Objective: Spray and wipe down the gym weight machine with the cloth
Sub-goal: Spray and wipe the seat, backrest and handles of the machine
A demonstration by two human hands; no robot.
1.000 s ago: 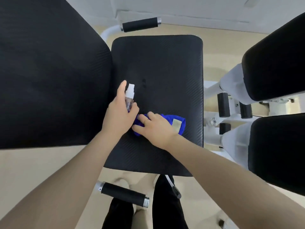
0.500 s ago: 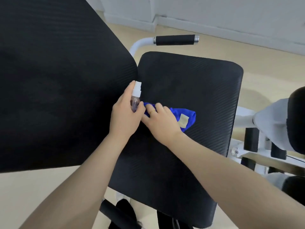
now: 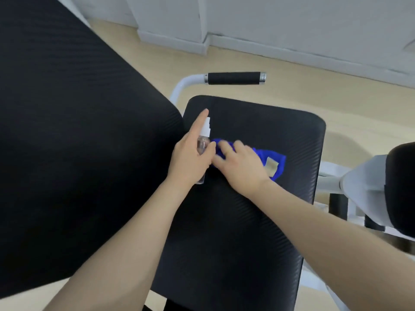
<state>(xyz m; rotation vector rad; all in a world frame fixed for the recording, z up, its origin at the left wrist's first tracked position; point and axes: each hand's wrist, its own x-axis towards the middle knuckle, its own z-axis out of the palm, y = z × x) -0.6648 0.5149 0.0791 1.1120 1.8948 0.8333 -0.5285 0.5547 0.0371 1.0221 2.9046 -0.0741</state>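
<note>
— Beige flooring (image 3: 314,90) runs back to a white wall with a skirting board (image 3: 292,48), seen from the head camera. What sits on it?

— White-framed gym equipment: a large black backrest pad (image 3: 78,142) at the left, a black seat pad (image 3: 247,221) in the middle, and a black foam handle (image 3: 233,78) beyond the seat's far edge.

— And the hands?

— Both are over the seat's far part. The left hand (image 3: 190,160) grips a small clear spray bottle (image 3: 203,143) with a white nozzle, forefinger stretched out along the nozzle's top.

— The cloth?

— A blue cloth (image 3: 275,162) with a pale label lies on the seat pad. The right hand (image 3: 240,167) presses down on it, fingers spread and blurred, just beside the left hand.
</note>
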